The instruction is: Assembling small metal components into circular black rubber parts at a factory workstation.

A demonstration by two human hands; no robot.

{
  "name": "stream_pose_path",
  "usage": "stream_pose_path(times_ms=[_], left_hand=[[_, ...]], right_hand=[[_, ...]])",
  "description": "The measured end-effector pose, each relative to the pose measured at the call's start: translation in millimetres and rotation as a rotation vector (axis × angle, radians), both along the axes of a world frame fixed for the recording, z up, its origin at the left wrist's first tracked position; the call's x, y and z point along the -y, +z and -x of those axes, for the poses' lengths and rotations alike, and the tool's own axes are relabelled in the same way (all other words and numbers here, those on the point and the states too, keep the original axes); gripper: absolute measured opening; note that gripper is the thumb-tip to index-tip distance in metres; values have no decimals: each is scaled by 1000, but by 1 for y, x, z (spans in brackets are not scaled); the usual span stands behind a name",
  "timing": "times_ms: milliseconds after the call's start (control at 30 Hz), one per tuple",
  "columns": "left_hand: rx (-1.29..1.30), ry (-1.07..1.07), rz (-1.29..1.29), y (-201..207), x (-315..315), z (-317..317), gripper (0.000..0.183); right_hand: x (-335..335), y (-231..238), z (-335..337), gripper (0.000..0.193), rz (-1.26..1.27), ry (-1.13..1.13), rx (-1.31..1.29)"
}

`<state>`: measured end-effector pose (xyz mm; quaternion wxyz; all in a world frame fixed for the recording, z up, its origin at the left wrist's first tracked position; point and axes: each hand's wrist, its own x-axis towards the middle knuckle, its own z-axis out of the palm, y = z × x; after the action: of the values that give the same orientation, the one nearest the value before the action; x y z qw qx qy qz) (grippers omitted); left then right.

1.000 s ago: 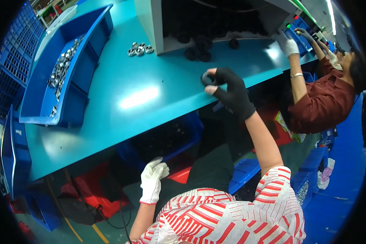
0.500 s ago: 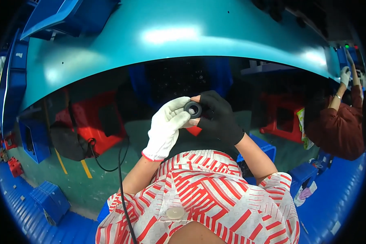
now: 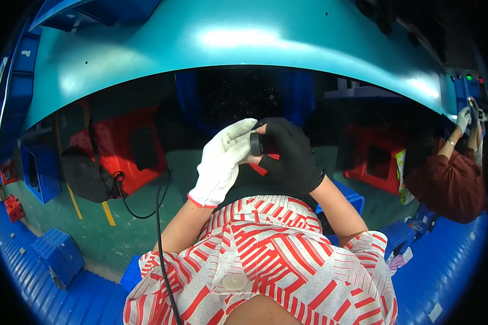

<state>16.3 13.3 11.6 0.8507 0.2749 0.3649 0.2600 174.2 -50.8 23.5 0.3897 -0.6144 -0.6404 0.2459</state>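
Observation:
A small black ring sits between my two hands, in front of my chest. It is turned nearly edge-on, so its ribbed outer side shows. My left hand, in a white knitted glove with a red cuff edge, closes on the ring from the left. My right hand wears a black glove with bare fingertips. Its thumb and forefinger close on the ring from the right, and the other fingers are partly hidden. Beyond my hands, a blue bin under the table holds many small black rings, dimly lit.
A long turquoise table curves across the far side. Blue crates stand at its left. Red stools are on both sides, with a black bag at left. A co-worker in brown sits at right. A black cable hangs by my left arm.
The ring has turned from showing its open hole to nearly edge-on. My left fingers have straightened somewhat and moved up. The view has shifted slightly.

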Motion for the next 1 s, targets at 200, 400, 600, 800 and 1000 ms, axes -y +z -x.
stream_pose_path(times_ms=[200,400,600,800,1000], left_hand=[[92,44,50,-15,3,8,32],[123,25,63,-16,3,8,33],[209,25,94,-20,2,8,35],[219,-4,116,-17,-1,7,37],[214,71,162,-13,-3,5,39]], right_hand=[[0,-3,0,45,63,-59,17],[2,-7,0,46,54,-61,-88],[2,-11,0,47,46,-59,-220],[2,-6,-2,47,39,-65,-235],[-19,29,-24,41,13,67,27]])
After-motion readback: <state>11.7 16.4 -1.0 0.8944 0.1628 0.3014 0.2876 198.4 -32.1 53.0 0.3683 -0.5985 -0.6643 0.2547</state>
